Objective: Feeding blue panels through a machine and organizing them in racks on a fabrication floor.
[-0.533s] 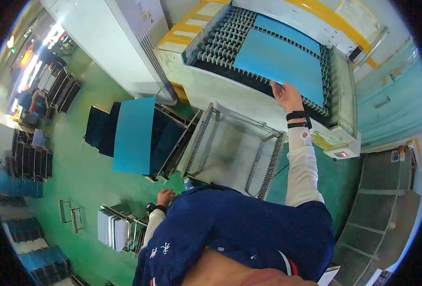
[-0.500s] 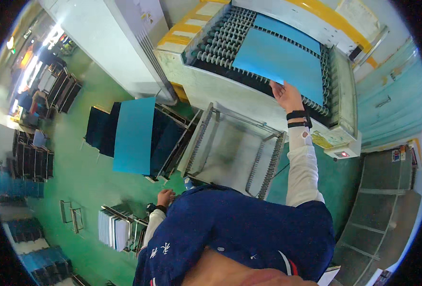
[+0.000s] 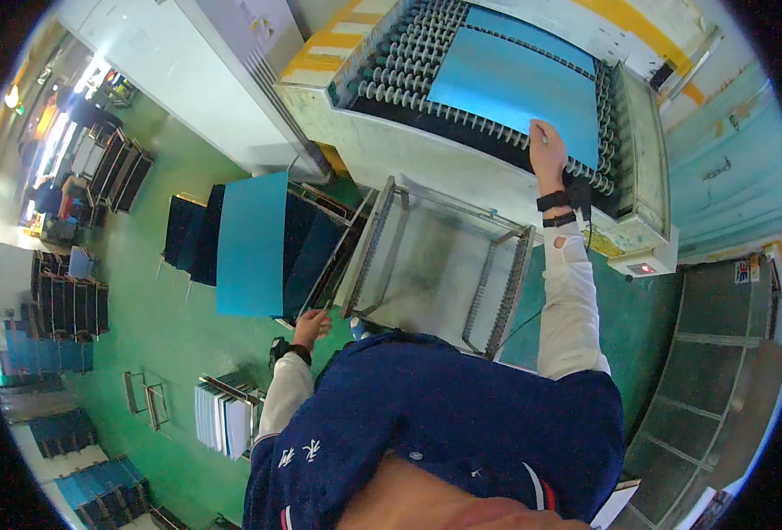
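A blue sheet (image 3: 519, 88) lies flat on the rows of rollers (image 3: 409, 66) of a conveyor machine, a second blue sheet (image 3: 532, 37) just beyond it. My right hand (image 3: 548, 155) is over the near edge of the closer sheet, its fingers curled in; I see nothing held in them. Low on the left, my left hand (image 3: 312, 328) is half curled with its fingers a little apart and nothing in it. It is close to the lower corner of a rack of dark panels (image 3: 307, 252), where another blue sheet (image 3: 251, 243) leans at the front.
An empty metal frame rack (image 3: 435, 265) with toothed side rails stands between me and the machine body (image 3: 409, 159). Down left, a small rack holds pale sheets (image 3: 220, 420). More loaded racks (image 3: 68, 296) line the far left, and a grey mesh panel (image 3: 705, 353) stands at the right.
The nearer blue sheet has slid slightly farther along the rollers. My right hand's fingers have curled in and shifted right. My left hand has moved up and forward, toward the rack of panels.
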Demonstrator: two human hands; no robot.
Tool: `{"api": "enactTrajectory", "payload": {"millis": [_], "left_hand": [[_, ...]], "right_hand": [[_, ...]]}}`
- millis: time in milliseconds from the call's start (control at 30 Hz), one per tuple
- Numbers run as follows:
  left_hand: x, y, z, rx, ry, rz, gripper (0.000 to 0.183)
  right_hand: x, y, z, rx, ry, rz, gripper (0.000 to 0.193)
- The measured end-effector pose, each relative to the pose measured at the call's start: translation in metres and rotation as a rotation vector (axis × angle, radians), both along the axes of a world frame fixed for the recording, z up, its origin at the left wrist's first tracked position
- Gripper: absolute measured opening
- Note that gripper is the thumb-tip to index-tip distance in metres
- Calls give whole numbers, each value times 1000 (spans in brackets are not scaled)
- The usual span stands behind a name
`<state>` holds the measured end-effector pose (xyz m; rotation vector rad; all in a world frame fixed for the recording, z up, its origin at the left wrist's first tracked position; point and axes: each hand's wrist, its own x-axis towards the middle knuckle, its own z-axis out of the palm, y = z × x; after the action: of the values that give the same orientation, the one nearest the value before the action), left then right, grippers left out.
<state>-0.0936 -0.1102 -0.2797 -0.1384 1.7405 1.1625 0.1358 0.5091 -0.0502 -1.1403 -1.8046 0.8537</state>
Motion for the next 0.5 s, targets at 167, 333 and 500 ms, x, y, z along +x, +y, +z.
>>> {"api": "enactTrajectory", "payload": {"millis": [167,333,500], "left_hand": [[5,44,26,39,78,-104,38],[26,74,63,-17,209,-211,43],[23,59,33,72,152,-173,44]], "right_hand": [[1,4,-18,445,-682,-134,44],[-1,9,-15,483,-759,-84,51],[-10,14,-17,480,-727,-55,50]]}}
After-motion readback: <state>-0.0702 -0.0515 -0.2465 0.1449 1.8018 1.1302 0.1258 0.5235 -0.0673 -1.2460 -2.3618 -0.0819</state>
